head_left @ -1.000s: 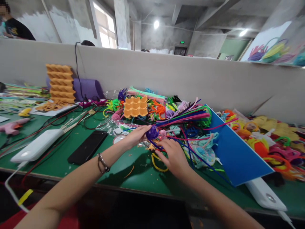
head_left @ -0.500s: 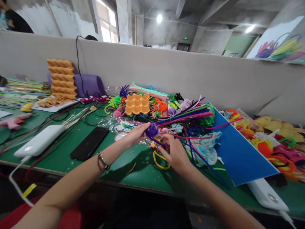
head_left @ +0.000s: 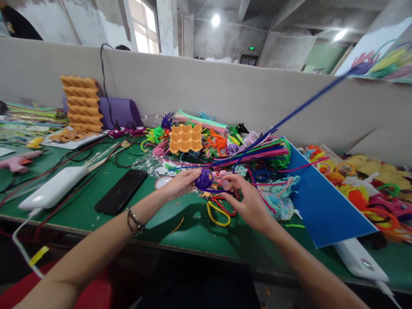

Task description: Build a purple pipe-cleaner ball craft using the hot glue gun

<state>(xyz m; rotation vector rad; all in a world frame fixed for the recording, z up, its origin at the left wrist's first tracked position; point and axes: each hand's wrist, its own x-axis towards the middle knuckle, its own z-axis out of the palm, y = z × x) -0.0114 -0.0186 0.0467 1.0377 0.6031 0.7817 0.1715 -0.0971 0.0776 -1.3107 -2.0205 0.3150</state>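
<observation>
My left hand (head_left: 185, 183) grips a ball wound from purple pipe cleaner (head_left: 204, 178), with a bit of orange showing at its upper right. From the ball a purple-blue strand runs to my right hand (head_left: 247, 197), which pinches it between thumb and fingers. A long blue pipe cleaner (head_left: 299, 106) rises from beside the right hand toward the upper right, over the divider. Below the hands lie a yellow loop (head_left: 219, 214) and a red loop, which look like scissor handles. Small orange scraps are scattered around them.
Behind the hands is a heap of coloured pipe cleaners (head_left: 254, 156) with an orange egg-crate piece (head_left: 186, 138). A black phone (head_left: 121, 192) and a white power strip (head_left: 53, 189) lie left. A blue board (head_left: 328, 206) leans at right. A pink glue gun (head_left: 21, 162) lies far left.
The long blue pipe cleaner has swung from hanging down over the table at right to pointing up and right. The right hand has shifted slightly right; the left still holds the ball.
</observation>
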